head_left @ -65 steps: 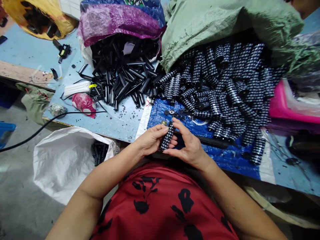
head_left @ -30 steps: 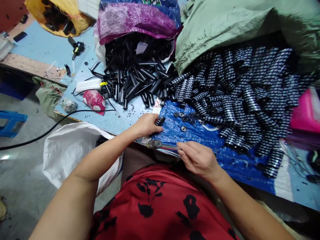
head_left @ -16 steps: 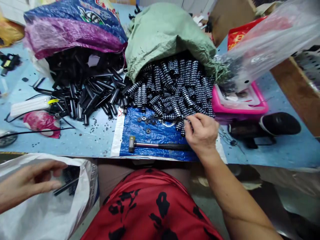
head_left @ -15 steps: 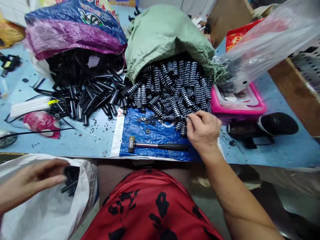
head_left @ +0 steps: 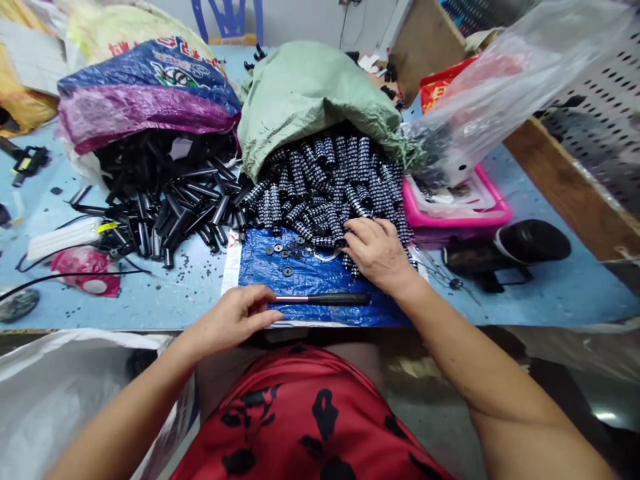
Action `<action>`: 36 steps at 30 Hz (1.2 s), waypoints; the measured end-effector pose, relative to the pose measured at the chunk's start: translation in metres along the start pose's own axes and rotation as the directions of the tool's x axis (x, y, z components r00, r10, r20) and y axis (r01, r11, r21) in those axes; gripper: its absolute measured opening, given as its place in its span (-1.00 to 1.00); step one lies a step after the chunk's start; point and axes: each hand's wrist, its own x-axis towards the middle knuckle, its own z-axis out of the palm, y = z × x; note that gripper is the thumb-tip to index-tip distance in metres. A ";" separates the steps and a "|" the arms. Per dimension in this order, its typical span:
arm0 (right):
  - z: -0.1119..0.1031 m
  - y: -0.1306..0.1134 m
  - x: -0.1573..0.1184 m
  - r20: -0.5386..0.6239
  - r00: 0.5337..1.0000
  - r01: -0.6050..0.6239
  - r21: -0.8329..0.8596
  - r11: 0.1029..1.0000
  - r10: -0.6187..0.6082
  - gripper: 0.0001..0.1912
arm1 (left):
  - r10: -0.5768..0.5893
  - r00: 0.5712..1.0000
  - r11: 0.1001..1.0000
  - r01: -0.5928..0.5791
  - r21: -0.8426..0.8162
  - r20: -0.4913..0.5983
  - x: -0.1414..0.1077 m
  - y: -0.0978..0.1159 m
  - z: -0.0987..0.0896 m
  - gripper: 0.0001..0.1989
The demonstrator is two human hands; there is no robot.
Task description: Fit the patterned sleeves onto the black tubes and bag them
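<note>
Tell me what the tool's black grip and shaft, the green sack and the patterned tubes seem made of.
Black grip: probably rubber or plastic, with a textured surface.
Shaft: likely smooth metal, from its bright sheen.
Green sack: apparently woven plastic, dull, with stringy frayed edges.
Patterned tubes: glossy highlights suggest plastic or coated metal; the look leaves it open.

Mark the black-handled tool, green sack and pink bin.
Black-handled tool [head_left: 330, 299]: head view, on its grip.
Green sack [head_left: 315, 90]: head view, on its side.
Pink bin [head_left: 457, 219]: head view, on its front rim.
</note>
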 end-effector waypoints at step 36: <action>-0.022 0.026 -0.102 0.052 0.792 -0.610 0.109 0.785 0.609 -0.72 | -0.033 0.999 0.997 0.031 -0.065 -0.035 0.007 0.009 0.036 -0.63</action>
